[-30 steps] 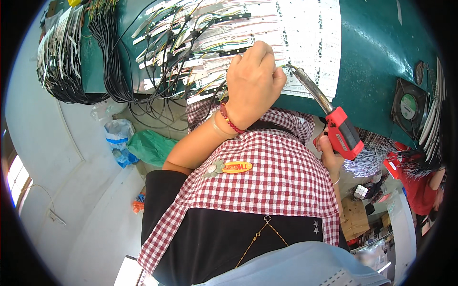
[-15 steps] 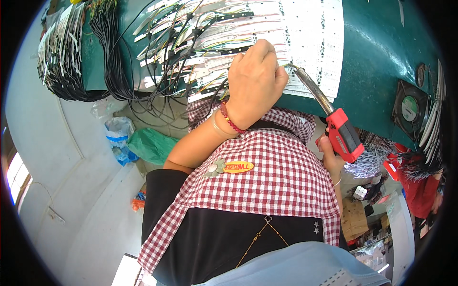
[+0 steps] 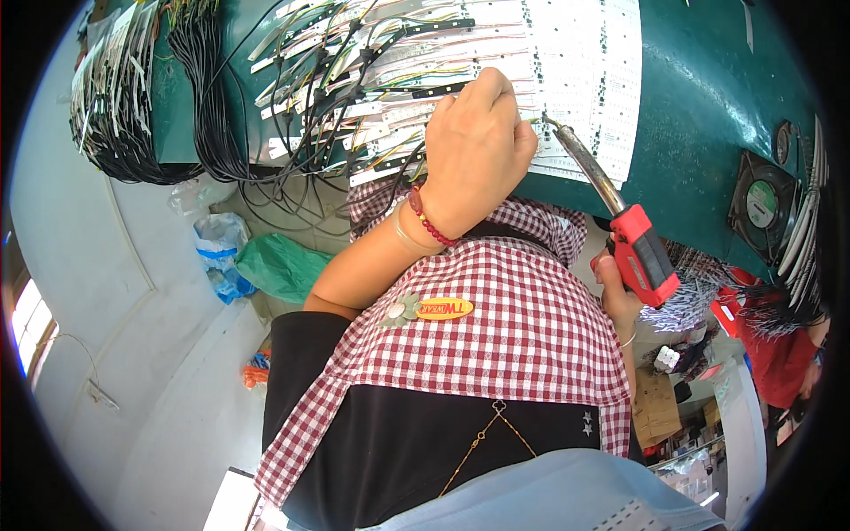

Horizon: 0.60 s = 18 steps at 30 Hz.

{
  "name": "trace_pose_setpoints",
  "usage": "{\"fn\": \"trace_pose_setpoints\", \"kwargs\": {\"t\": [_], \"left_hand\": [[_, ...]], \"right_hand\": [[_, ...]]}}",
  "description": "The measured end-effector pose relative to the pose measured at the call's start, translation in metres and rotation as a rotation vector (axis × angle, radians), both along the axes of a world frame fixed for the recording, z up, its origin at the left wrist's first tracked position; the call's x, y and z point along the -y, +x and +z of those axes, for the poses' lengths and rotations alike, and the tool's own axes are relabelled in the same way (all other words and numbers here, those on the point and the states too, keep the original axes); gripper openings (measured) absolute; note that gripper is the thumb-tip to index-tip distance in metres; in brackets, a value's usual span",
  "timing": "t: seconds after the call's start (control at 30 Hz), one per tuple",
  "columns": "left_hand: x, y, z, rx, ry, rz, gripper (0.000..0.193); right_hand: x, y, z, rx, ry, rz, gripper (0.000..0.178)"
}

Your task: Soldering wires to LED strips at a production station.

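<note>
My right hand (image 3: 618, 292) grips the red and black handle of a soldering iron (image 3: 595, 170). Its metal barrel slants up and left, and the dark tip sits over the white circuit board sheets (image 3: 580, 88), just right of my left hand. My left hand (image 3: 481, 146) is closed, its back toward me and its fingers curled down at the sheets' left part; whatever they pinch is hidden beneath them. Left of that hand lie rows of LED strips (image 3: 434, 90) with thin coloured wires and black cables (image 3: 310, 146) attached.
All this lies on a green work surface (image 3: 699, 88). Bundles of black cable (image 3: 205, 97) and finished-looking strips (image 3: 115, 97) hang over its left edge. A black fan (image 3: 763, 203) and grey cables (image 3: 804, 221) are at the right. Below left is a green plastic bag (image 3: 285, 267).
The soldering iron has shifted slightly right, its tip now a little farther from my left fingers. The sheets sit slightly farther right too. My left hand stays almost in place.
</note>
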<state>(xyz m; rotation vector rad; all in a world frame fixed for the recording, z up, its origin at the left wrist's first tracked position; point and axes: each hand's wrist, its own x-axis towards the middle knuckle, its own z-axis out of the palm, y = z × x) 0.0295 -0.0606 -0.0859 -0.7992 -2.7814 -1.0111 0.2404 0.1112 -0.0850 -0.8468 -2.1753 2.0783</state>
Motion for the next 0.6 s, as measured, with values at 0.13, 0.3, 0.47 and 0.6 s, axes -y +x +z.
{"fn": "trace_pose_setpoints", "kwargs": {"t": [0.13, 0.3, 0.47, 0.6], "left_hand": [[0.001, 0.000, 0.002, 0.027, 0.011, -0.003, 0.013], [0.002, -0.002, 0.003, 0.091, 0.018, -0.023, 0.012], [0.002, -0.001, 0.002, 0.045, -0.011, -0.019, 0.012], [0.001, 0.000, 0.000, 0.008, -0.020, -0.018, 0.011]], "right_hand": [[0.000, 0.004, -0.002, 0.016, -0.012, -0.030, 0.026], [0.000, 0.008, -0.004, 0.037, -0.018, -0.046, 0.028], [0.000, 0.012, -0.009, 0.030, 0.021, -0.070, 0.030], [-0.002, 0.014, -0.010, 0.062, 0.032, -0.038, 0.030]]}}
